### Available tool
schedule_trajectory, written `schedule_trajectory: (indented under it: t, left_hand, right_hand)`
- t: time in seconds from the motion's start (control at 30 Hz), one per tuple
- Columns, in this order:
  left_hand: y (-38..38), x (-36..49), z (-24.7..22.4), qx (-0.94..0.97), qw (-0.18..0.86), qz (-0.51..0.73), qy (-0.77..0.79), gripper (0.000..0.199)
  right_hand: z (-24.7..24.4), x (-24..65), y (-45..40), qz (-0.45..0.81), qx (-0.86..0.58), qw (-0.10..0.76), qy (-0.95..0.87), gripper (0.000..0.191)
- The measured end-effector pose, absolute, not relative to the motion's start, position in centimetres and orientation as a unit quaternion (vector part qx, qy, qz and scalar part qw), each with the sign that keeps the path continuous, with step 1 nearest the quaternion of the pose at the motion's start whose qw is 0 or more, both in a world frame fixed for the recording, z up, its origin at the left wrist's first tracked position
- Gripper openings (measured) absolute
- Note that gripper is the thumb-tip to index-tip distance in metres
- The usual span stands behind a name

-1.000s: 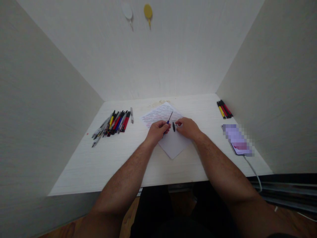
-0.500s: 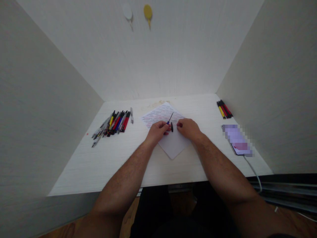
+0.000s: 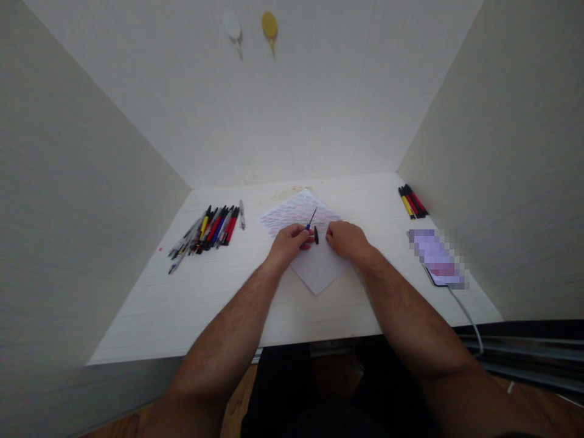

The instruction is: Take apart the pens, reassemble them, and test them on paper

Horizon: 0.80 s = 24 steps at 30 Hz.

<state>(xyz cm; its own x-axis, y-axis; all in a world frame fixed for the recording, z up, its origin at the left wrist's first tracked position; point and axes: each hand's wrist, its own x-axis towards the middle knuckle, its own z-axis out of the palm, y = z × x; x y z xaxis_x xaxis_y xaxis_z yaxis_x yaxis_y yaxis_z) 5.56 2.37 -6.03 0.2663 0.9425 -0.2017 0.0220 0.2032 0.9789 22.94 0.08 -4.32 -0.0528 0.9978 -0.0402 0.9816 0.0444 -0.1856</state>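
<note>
My left hand [image 3: 291, 239] is closed on a disassembled pen [image 3: 312, 218]: a bit of blue barrel shows at the fingertips, and a thin dark refill points up and away from it. Just right of those fingertips is a short black pen piece [image 3: 316, 235]; whether the left fingers hold it too, I cannot tell. My right hand [image 3: 345, 238] is curled shut a little way to the right, and its fingers hide anything inside. Both hands are over a sheet of paper [image 3: 314, 274], whose far half bears rows of coloured scribbles.
At the left of the white desk [image 3: 182, 322] lies a heap of pens [image 3: 214, 228], with a clear pen [image 3: 241, 214] beside it. Several pens [image 3: 413, 202] lie by the right wall, near a phone [image 3: 433, 258] with a cable [image 3: 468, 313]. Two hooks [image 3: 269, 25] are on the back wall.
The fingers of my right hand have curled in slightly more. My left hand keeps its hold on the pen almost unmoved. The whole view has shifted a little.
</note>
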Motion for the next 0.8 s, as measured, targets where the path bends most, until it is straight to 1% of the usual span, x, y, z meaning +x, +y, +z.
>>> schedule_trajectory:
  t: [0.4,0.67,0.8]
  left_hand:
    - [2.6,5.2,-6.0,0.509,0.606,0.386,0.474,0.018]
    - [2.5,4.9,-5.1,0.521,0.573,0.412,0.479,0.017]
    - [2.4,4.9,-4.9,0.521,0.558,0.426,0.485,0.020]
  right_hand:
    - [-4.0,22.9,-0.2,0.091,-0.690,0.061,-0.715,0.019]
    - [-4.4,22.7,-0.2,0.083,-0.674,0.033,-0.733,0.028]
    - [-4.4,22.8,-0.2,0.095,-0.686,0.051,-0.720,0.029]
